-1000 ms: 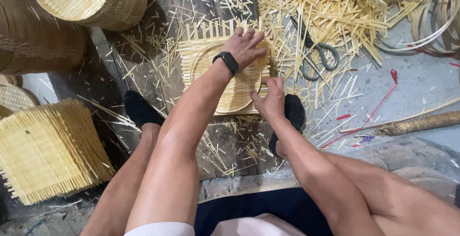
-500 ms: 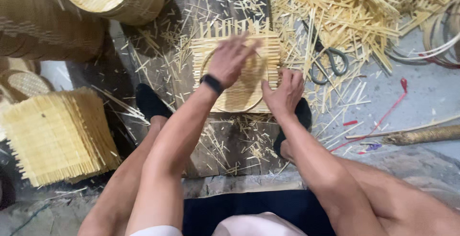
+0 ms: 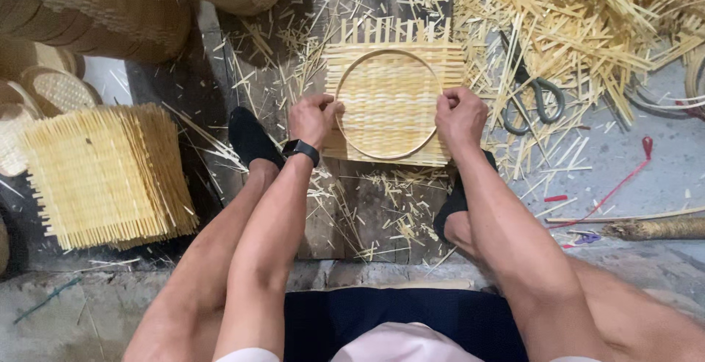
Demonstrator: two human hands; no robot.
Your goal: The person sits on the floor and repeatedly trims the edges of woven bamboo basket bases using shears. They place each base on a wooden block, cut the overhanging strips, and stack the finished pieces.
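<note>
Here, the woven bamboo mat (image 3: 393, 94) w/ round hoop (image 3: 388, 149) lay on the dark plank (image 3: 338, 208) between the feet. Left hand (image 3: 312, 118) and right hand (image 3: 460, 116) each pinched the hoop rim at opposite sides. Judged light, springy, brittle at the strip ends; best gripped at the rim. Scissors (image 3: 540, 98) lay right of the mat among the offcuts; a mat stack (image 3: 106, 175) sat well to its left.

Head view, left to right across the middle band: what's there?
Stack of woven mats → left hand → woven mat with round hoop → right hand → scissors → red strip.
</note>
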